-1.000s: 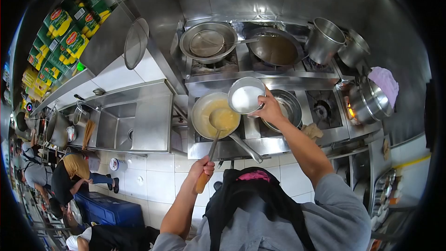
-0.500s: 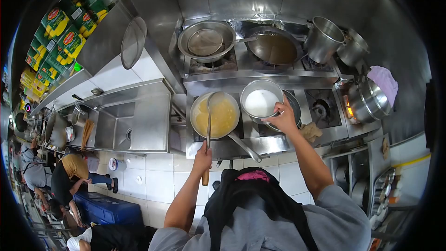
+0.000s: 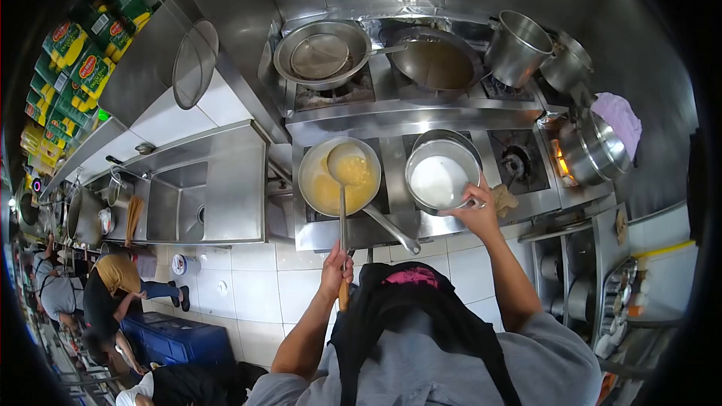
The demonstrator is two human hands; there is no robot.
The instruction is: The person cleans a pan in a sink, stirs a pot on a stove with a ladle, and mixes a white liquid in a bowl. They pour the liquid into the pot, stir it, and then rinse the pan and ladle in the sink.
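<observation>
The left hand (image 3: pixel 335 272), closed on the long wooden-handled steel ladle (image 3: pixel 343 216), should sweep gently through yellow liquid (image 3: pixel 323 195) in the round silver front pan (image 3: pixel 306 173), the right hand (image 3: pixel 481 212) best gripping the white-filled metal bowl (image 3: pixel 444 149) level beside it.

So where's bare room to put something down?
The flat steel counter between the square steel sink basin and the silver stove looks bare. So does the black burner beside the orange flame. Tall steel pots and a dark wok crowd the back burners.
</observation>
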